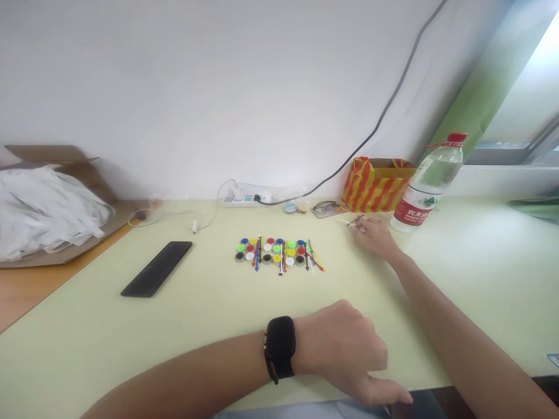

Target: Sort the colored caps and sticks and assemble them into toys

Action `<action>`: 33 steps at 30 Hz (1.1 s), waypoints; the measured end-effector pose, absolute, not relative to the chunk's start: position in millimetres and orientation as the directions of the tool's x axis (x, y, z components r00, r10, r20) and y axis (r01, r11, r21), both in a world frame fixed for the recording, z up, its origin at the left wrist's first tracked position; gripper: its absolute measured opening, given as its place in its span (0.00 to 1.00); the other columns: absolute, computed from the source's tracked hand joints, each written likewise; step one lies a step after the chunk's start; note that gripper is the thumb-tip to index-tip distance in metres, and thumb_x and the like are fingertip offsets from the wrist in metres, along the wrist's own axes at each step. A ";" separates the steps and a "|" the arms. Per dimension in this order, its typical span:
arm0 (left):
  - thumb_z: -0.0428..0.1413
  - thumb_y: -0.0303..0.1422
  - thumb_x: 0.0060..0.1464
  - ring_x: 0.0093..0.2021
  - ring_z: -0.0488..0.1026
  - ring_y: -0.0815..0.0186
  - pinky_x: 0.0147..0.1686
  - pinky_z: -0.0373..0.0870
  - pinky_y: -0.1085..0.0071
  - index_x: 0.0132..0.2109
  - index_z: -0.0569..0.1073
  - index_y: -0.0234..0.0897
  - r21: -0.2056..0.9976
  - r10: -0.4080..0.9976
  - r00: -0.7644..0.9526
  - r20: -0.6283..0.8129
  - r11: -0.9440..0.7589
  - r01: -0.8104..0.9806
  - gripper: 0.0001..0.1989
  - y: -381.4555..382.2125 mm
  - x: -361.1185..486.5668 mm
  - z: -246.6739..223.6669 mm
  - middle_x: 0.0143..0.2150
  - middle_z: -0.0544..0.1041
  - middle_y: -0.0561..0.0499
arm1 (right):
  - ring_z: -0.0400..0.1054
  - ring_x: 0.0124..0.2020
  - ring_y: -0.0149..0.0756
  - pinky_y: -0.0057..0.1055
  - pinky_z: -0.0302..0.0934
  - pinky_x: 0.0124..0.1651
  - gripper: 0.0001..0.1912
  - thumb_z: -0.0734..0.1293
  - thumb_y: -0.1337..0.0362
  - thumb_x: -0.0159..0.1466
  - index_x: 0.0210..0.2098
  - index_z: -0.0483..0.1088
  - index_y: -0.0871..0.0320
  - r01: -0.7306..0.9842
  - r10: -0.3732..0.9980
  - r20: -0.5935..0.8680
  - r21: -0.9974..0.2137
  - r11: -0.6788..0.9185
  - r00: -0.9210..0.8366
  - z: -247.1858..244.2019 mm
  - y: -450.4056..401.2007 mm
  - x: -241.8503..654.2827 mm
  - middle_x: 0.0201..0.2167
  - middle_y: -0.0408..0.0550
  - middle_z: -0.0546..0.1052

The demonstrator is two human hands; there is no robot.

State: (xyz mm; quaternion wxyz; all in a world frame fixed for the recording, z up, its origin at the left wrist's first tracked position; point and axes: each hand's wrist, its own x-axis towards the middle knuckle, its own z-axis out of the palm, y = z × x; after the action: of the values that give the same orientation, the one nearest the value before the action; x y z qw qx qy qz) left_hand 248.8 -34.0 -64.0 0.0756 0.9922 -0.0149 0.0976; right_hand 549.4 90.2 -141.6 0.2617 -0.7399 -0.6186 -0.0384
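1. Two bare hands work above a pale green table (209, 302). Nearest lies the left hand (345, 349), at the near edge, right of centre; its fingers are curled together, the thumb stands apart, and whether anything is held beneath cannot be told.
2. Mid-table, left: a flat black slab (157, 269), set at a slant and apart from both hands.
3. Mid-table, centre: coloured discs (276, 249) in short rows, with slender arrow-shaped pieces (307, 256) lying among them and at their right. Neither hand touches this group.
4. Farther, right: the right hand (373, 235) rests low on the table, fingers bent and close together at a thin dark piece (358, 221) and some clear material. Whether they grip or merely touch it cannot be told. The step in hand is judged to be handling these small parts; a lift from here would call for a fine fingertip pinch, clear of the bottle (410, 212) just to the right.
5. Far side: a white power strip (240, 202) near centre, a red-and-yellow striped bag (371, 189) behind the right hand, and, at left, a cardboard box (94, 180) holding white strips (48, 209).
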 end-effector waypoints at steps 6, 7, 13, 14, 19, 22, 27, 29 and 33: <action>0.58 0.48 0.62 0.20 0.70 0.65 0.19 0.52 0.67 0.20 0.74 0.38 0.118 0.039 0.980 0.193 -0.993 0.017 0.27 -20.7 248.9 -90.3 0.17 0.74 0.49 | 0.70 0.53 0.56 0.48 0.64 0.52 0.19 0.64 0.53 0.67 0.49 0.73 0.59 0.899 0.855 0.382 -0.391 -0.196 0.352 -136.7 89.8 555.6 0.50 0.63 0.77; 0.57 0.46 0.64 0.21 0.72 0.65 0.19 0.52 0.67 0.21 0.74 0.38 0.126 0.040 0.979 0.200 -0.992 0.015 0.25 -19.0 249.8 -94.3 0.19 0.76 0.50 | 0.71 0.51 0.57 0.48 0.64 0.50 0.18 0.65 0.53 0.66 0.47 0.74 0.59 0.893 0.855 0.370 -0.399 -0.208 0.364 -138.3 88.7 556.0 0.48 0.64 0.78; 0.46 0.42 0.73 0.27 0.76 0.65 0.22 0.52 0.66 0.31 0.74 0.38 0.130 0.074 0.970 0.231 -0.991 0.045 0.23 -13.7 253.8 -101.2 0.27 0.80 0.52 | 0.74 0.34 0.43 0.36 0.66 0.38 0.12 0.62 0.61 0.66 0.45 0.73 0.57 0.865 0.899 0.309 -0.484 -0.132 0.310 -142.3 86.5 552.7 0.34 0.52 0.79; 0.45 0.42 0.73 0.27 0.76 0.65 0.22 0.52 0.66 0.33 0.73 0.37 0.125 0.094 0.967 0.237 -0.990 0.066 0.22 -13.3 253.9 -100.7 0.28 0.80 0.51 | 0.74 0.33 0.41 0.35 0.66 0.37 0.13 0.62 0.63 0.66 0.47 0.73 0.57 0.861 0.904 0.312 -0.498 -0.106 0.292 -141.0 87.1 552.0 0.33 0.50 0.79; 0.42 0.38 0.74 0.26 0.75 0.65 0.21 0.52 0.66 0.43 0.71 0.36 0.121 0.121 0.962 0.246 -0.988 0.094 0.16 -12.6 253.2 -98.8 0.29 0.80 0.52 | 0.75 0.34 0.39 0.35 0.68 0.41 0.19 0.61 0.68 0.62 0.51 0.73 0.59 0.851 0.884 0.367 -0.522 -0.060 0.288 -130.5 91.3 554.2 0.37 0.50 0.79; 0.44 0.39 0.73 0.26 0.75 0.64 0.22 0.52 0.67 0.40 0.71 0.37 0.114 0.111 0.965 0.238 -0.990 0.086 0.17 -12.9 252.7 -98.4 0.29 0.80 0.51 | 0.75 0.38 0.42 0.38 0.68 0.44 0.18 0.63 0.66 0.61 0.50 0.73 0.60 0.852 0.854 0.392 -0.513 -0.106 0.343 -127.2 90.7 559.9 0.43 0.56 0.79; 0.46 0.43 0.73 0.28 0.75 0.67 0.23 0.51 0.67 0.27 0.70 0.37 0.155 0.083 0.965 0.248 -0.987 0.045 0.26 -11.9 254.2 -101.1 0.27 0.80 0.52 | 0.71 0.31 0.45 0.40 0.64 0.37 0.11 0.66 0.58 0.62 0.26 0.71 0.55 0.870 0.868 0.345 -0.461 -0.176 0.358 -132.5 82.8 562.1 0.31 0.56 0.77; 0.48 0.47 0.72 0.28 0.75 0.69 0.23 0.50 0.68 0.23 0.69 0.36 0.199 0.063 0.963 0.262 -0.980 0.010 0.30 -11.3 255.1 -103.3 0.26 0.80 0.53 | 0.70 0.30 0.43 0.38 0.62 0.35 0.14 0.64 0.58 0.64 0.23 0.66 0.53 0.881 0.885 0.328 -0.443 -0.164 0.330 -133.5 81.0 559.4 0.27 0.53 0.76; 0.49 0.51 0.70 0.27 0.75 0.71 0.23 0.50 0.68 0.21 0.70 0.35 0.265 0.061 0.955 0.289 -0.964 -0.018 0.33 -10.7 255.8 -105.6 0.25 0.80 0.54 | 0.70 0.32 0.45 0.37 0.60 0.35 0.11 0.59 0.60 0.68 0.30 0.66 0.53 0.894 0.877 0.361 -0.422 -0.149 0.316 -124.8 80.5 553.2 0.29 0.52 0.76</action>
State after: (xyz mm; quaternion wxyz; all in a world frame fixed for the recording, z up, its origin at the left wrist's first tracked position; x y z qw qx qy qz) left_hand 255.8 -10.7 -105.6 0.1333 0.9798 0.0110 0.1488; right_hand 553.2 80.5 -124.8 0.2898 -0.7577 -0.5845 -0.0149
